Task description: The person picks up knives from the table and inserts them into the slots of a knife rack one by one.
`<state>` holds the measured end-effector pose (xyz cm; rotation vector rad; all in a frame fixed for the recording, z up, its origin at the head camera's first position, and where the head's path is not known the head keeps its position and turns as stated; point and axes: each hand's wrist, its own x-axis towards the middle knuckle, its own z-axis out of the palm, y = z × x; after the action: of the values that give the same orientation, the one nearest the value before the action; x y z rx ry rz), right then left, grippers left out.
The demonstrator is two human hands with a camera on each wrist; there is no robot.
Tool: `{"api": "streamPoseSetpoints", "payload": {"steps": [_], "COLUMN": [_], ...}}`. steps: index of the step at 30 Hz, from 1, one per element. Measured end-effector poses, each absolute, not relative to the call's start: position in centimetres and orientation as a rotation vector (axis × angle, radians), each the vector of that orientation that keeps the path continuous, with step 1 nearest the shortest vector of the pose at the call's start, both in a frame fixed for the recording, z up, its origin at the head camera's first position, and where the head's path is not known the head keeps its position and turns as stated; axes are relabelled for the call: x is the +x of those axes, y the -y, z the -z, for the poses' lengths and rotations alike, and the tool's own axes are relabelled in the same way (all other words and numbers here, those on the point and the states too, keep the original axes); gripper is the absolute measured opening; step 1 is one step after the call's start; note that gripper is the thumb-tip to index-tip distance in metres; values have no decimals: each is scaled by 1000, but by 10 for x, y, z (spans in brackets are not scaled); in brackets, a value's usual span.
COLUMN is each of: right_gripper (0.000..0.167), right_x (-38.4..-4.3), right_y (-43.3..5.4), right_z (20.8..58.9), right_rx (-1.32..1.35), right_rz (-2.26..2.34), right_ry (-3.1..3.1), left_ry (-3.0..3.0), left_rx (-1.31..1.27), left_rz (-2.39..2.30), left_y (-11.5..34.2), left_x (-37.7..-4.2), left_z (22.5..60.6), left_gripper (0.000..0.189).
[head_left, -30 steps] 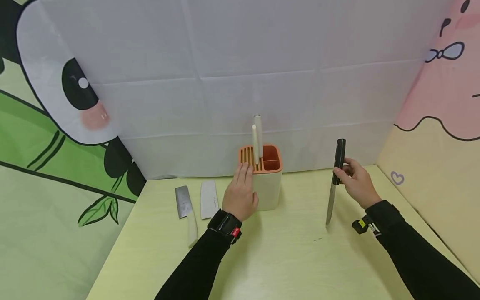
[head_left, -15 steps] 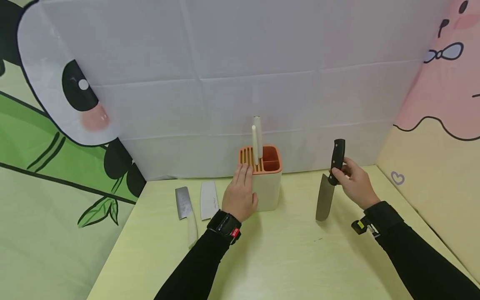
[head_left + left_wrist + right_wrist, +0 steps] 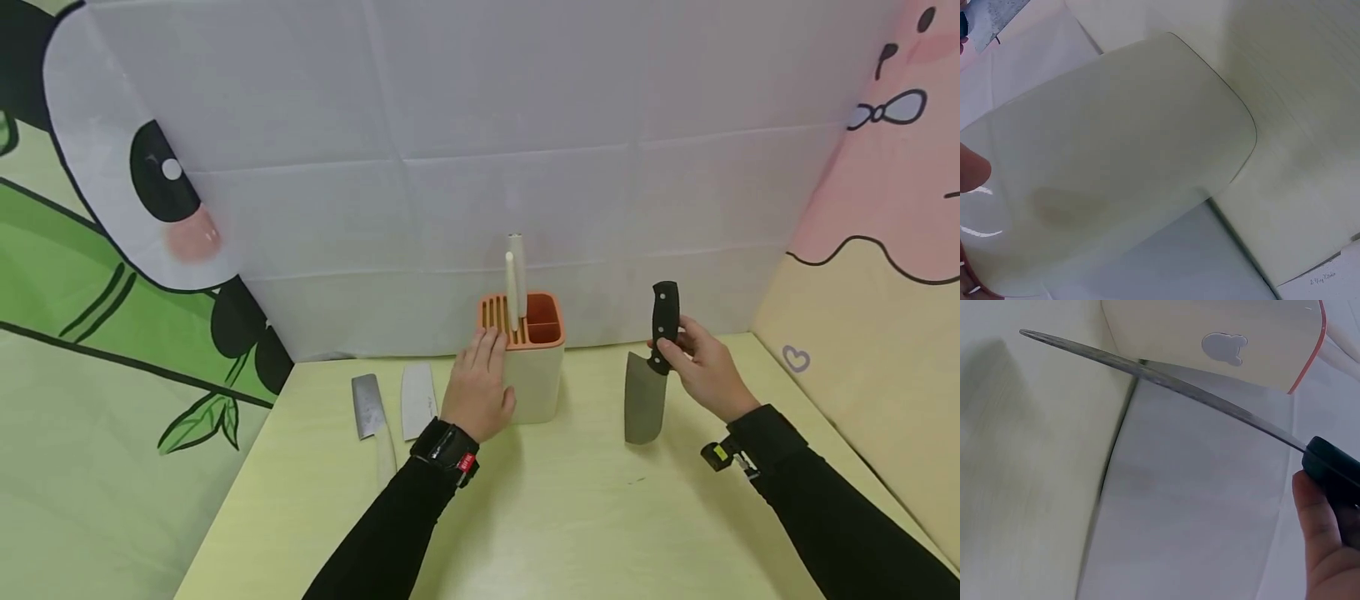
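My right hand (image 3: 705, 367) grips the black handle of a broad-bladed kitchen knife (image 3: 645, 407), which points down over the right of the table. In the right wrist view its blade (image 3: 1194, 392) shows nearly edge-on, and the thumb lies along the handle's end. To the left stands a cream knife block (image 3: 536, 385) with an orange slotted top. Two white-handled knives (image 3: 512, 292) stick up from its slots. My left hand (image 3: 478, 390) rests its straight fingers on the block's left front rim. The block's smooth wall (image 3: 1104, 125) fills much of the left wrist view, beside the thumb (image 3: 972, 169).
Left of the block, a white-handled cleaver (image 3: 367, 406) and a pale wide blade (image 3: 417, 400) lie on the yellow table (image 3: 570, 517); the left arm covers part of them. A white cloth backdrop (image 3: 420, 208) rises right behind the block.
The kitchen knife in my right hand has turned from nearly edge-on to show its broad side, shifting slightly left. My left hand stays at the block.
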<state>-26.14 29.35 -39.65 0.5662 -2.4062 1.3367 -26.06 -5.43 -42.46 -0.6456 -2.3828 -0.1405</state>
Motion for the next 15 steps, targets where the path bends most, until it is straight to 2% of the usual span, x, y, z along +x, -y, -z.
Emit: {"api": "streamPoseSetpoints", "payload": {"steps": [7, 15], "right_gripper": [45, 45], "right_x": [-253, -241], "right_y": [-281, -255], "right_z": [388, 373], "right_rx": [665, 758], "right_rz": [-1343, -1326], "right_ry": [2399, 2388], "left_ry": [2341, 2167], "left_rx": [-688, -750], "left_rz": [263, 404], "left_y": [55, 41], "left_x": [-259, -243], "left_z": [419, 406], "left_gripper": [71, 56]}}
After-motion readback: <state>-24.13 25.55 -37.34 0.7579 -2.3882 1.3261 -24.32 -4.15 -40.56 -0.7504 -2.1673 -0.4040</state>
